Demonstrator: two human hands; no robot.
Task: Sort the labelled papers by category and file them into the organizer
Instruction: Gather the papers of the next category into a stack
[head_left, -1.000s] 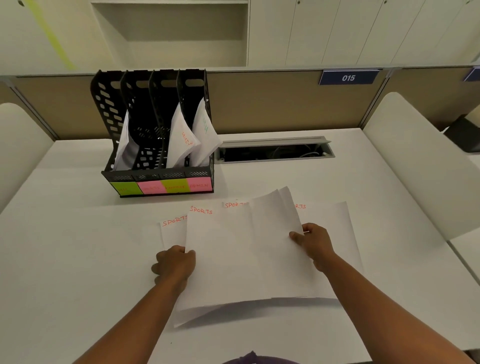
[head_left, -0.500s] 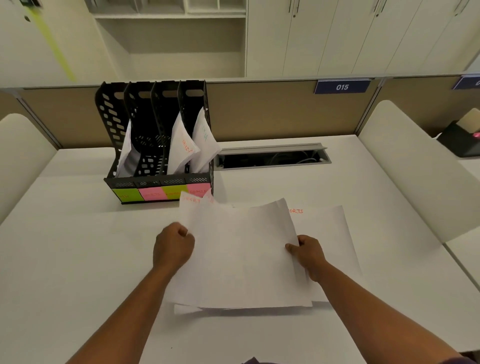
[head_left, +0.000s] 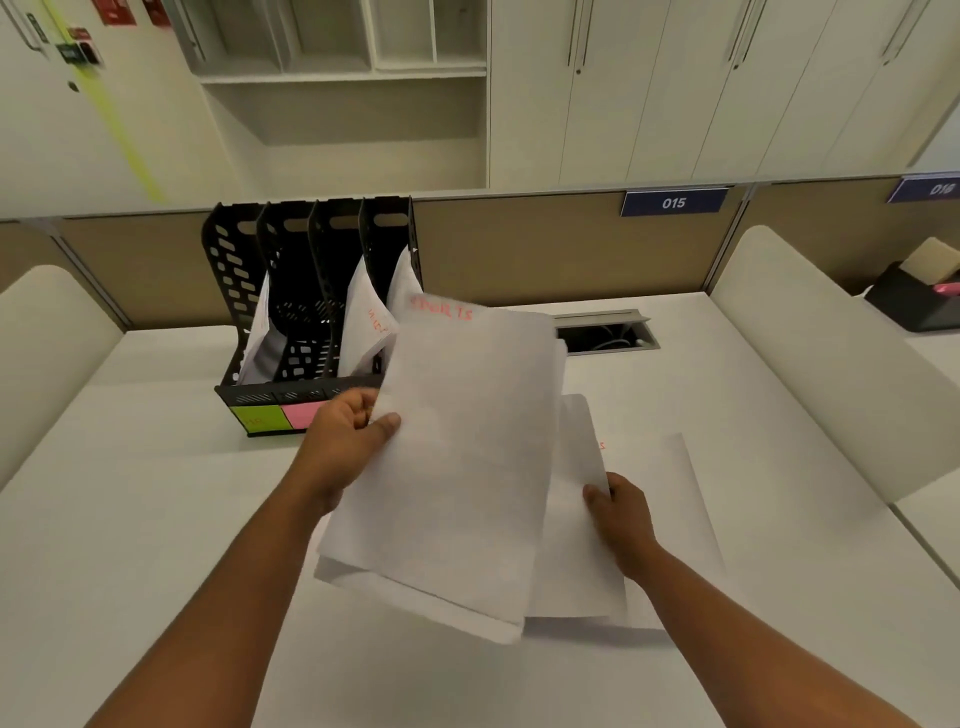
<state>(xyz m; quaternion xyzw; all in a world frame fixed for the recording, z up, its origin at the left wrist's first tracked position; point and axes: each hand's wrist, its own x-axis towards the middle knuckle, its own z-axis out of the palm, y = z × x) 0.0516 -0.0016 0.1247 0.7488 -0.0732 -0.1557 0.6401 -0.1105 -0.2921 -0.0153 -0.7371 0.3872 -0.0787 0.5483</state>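
Observation:
My left hand grips the left edge of a stack of white papers headed SPORTS in red, lifted and tilted above the table. My right hand pinches the edge of a further sheet behind that stack. One more paper lies flat on the table to the right. The black four-slot organizer stands at the back left, with green and pink labels on its front. White papers sit in its first, third and fourth slots; the lifted stack hides its right front corner.
A white table carries everything. A cable hatch opens in it behind the papers. Beige dividers flank both sides, and a partition with a sign 015 runs along the back. A black box sits far right.
The spread SPORTS sheets have been gathered into a stack. My left hand has raised it off the table toward the organizer. My right hand has stayed low at the right.

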